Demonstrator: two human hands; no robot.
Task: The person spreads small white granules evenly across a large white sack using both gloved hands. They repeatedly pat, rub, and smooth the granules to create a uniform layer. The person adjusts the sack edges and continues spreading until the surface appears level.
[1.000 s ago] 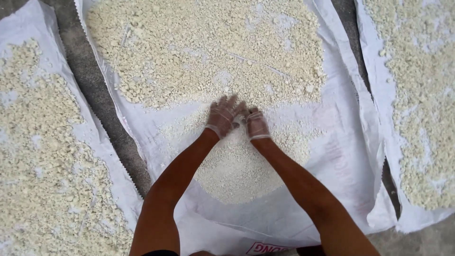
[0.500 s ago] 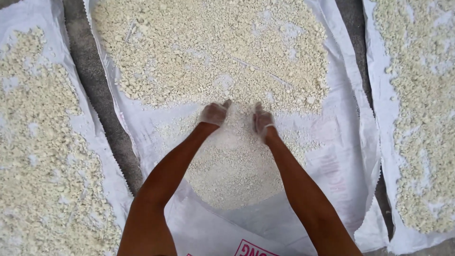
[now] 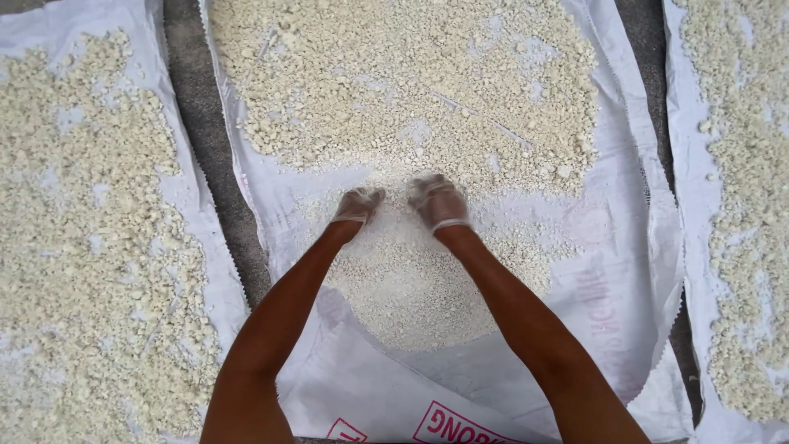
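Since the earlier frame, your gloved left hand (image 3: 357,205) and right hand (image 3: 437,201) have drawn slightly closer. Each grip is loosely cupped, pressing into the pale crumbly granules (image 3: 411,279) at 12 o'clock on the white woven sack (image 3: 608,279); neither clasps anything.

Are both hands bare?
No, the left hand and right hand each wear a thin clear glove while resting on the pale crumbs.

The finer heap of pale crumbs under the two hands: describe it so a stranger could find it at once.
Three white woven sacks lie spread on grey ground; take the middle white woven sack. On its near half, under the gloved left hand and right hand, lies the rounded heap of fine cream-coloured crumbs. Its grain is smaller than the coarse lumpy spread beyond the hands.
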